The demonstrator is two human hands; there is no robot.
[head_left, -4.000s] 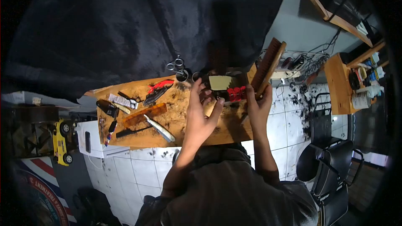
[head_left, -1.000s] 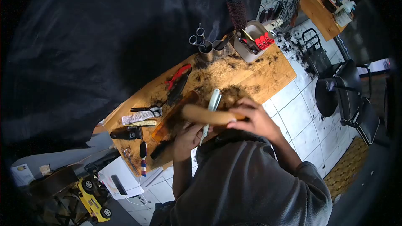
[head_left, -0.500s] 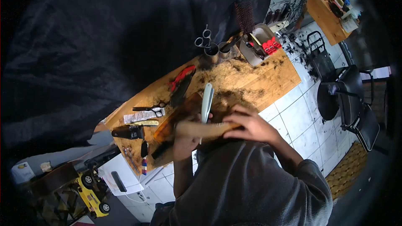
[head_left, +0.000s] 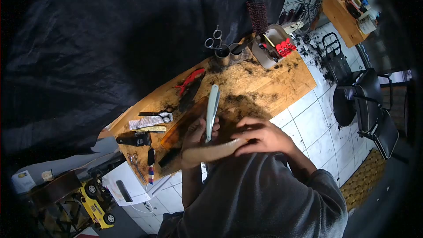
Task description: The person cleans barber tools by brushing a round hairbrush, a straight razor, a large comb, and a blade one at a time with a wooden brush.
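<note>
My left hand [head_left: 194,133] is closed around a pale straight razor [head_left: 213,105], which points up and away over the table with its handle partly folded. My right hand [head_left: 266,140] grips the right end of a long, curved, tan, wooden-looking piece [head_left: 205,154], perhaps a brush; any bristles cannot be made out. The far end of this piece crosses in front of my left wrist, just below the razor. Below my hands lies the wooden table [head_left: 282,79], strewn with dark hair clippings. An orange-brown flat object [head_left: 169,139] lies beside my left hand.
On the table's left are a black hair clipper [head_left: 133,139], scissors [head_left: 166,117] and a red-and-black item [head_left: 192,78]. At the back stand metal cups [head_left: 223,56], a tray [head_left: 264,59] with red clips and a round brush [head_left: 257,15]. A black chair [head_left: 370,105] is at right.
The tan piece has moved down and slightly left with my right hand. The razor has shifted left and up a little, and more of my left hand's fingers show.
</note>
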